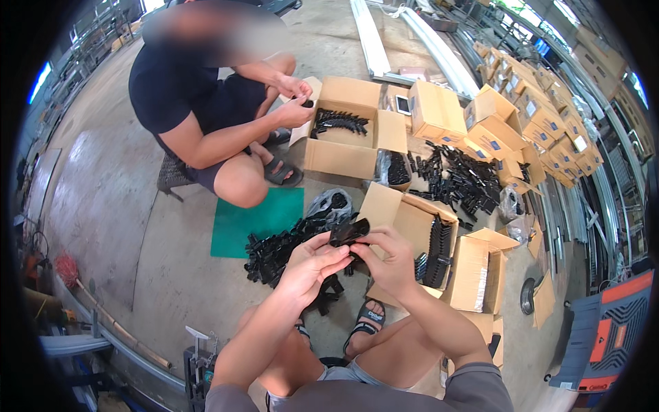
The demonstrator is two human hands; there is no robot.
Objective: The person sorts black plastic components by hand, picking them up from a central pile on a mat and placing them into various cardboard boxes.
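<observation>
A glossy black tube-like plastic part (349,232) is held up between my two hands, above the floor in front of my knees. My left hand (314,264) pinches it from the left, thumb and fingers closed. From the other side my right hand (388,257) grips it, fingertips meeting near its lower end. Behind and below my hands lies a heap of similar black parts (271,255) on the floor. An open cardboard box (379,204) at the right of my hands has a neat row of black parts (438,250) inside.
Across from me a co-worker (206,117) sits handling a small black part beside another open carton (340,154). A green mat (237,223) lies on the floor. More loose black parts (467,182), stacked boxes (542,117) and a grey-orange case (607,336) are at the right.
</observation>
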